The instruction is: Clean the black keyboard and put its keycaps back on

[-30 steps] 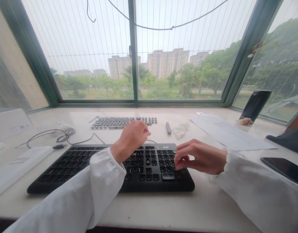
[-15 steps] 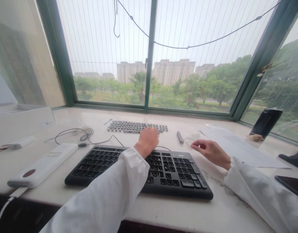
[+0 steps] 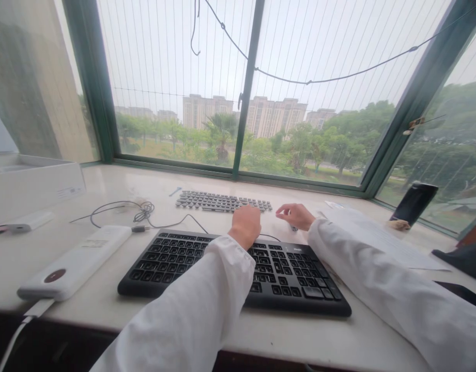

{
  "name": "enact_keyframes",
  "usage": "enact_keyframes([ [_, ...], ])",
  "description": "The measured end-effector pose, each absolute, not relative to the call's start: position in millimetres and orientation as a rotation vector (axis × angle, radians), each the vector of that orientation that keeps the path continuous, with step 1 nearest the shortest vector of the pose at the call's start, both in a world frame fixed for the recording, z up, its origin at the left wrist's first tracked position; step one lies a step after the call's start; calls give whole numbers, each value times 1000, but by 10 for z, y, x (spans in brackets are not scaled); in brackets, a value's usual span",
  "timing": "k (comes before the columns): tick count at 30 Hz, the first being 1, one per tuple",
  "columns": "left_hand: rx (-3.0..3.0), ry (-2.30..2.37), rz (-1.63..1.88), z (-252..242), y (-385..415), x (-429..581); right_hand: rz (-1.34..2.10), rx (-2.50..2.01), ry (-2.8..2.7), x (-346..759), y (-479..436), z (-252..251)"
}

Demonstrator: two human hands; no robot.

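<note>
A black computer keyboard (image 3: 164,263) lies on the pale marble sill (image 3: 106,183), its right part under my right sleeve. My left hand (image 3: 245,226) rests curled at the keyboard's far edge, with its fingers hidden from view. Beyond the keyboard are rows of loose black keycaps (image 3: 222,201). My right hand (image 3: 295,215) hovers past the far right of the keyboard, fingers apart and holding nothing. Just under those fingers, a small grey pen-like object (image 3: 293,228) is mostly hidden.
A white power bank (image 3: 75,263) with a cable lies left of the keyboard, near a tangled black cable (image 3: 144,211). A white box (image 3: 32,188) stands far left. Papers (image 3: 381,237) lie right, with an upright dark phone (image 3: 414,202) behind them. A window runs along the sill's far side.
My right hand has moved from the keyboard's right side to above the grey object, and its sleeve now covers more of the keyboard. The head view has also shifted.
</note>
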State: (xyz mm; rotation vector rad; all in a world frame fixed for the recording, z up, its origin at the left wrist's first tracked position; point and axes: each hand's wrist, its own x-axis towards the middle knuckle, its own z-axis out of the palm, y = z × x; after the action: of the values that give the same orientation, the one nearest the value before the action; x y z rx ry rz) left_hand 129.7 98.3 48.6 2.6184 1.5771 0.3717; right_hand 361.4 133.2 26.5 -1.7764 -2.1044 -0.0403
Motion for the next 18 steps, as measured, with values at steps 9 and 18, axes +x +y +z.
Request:
enact_keyframes([
  [9, 2660, 1589, 411, 480, 978, 1309, -94, -1819, -2155, 3389, 1881, 205],
  [18, 2664, 1575, 420, 496, 960, 1319, -99, -1918, -2144, 3364, 1953, 187],
])
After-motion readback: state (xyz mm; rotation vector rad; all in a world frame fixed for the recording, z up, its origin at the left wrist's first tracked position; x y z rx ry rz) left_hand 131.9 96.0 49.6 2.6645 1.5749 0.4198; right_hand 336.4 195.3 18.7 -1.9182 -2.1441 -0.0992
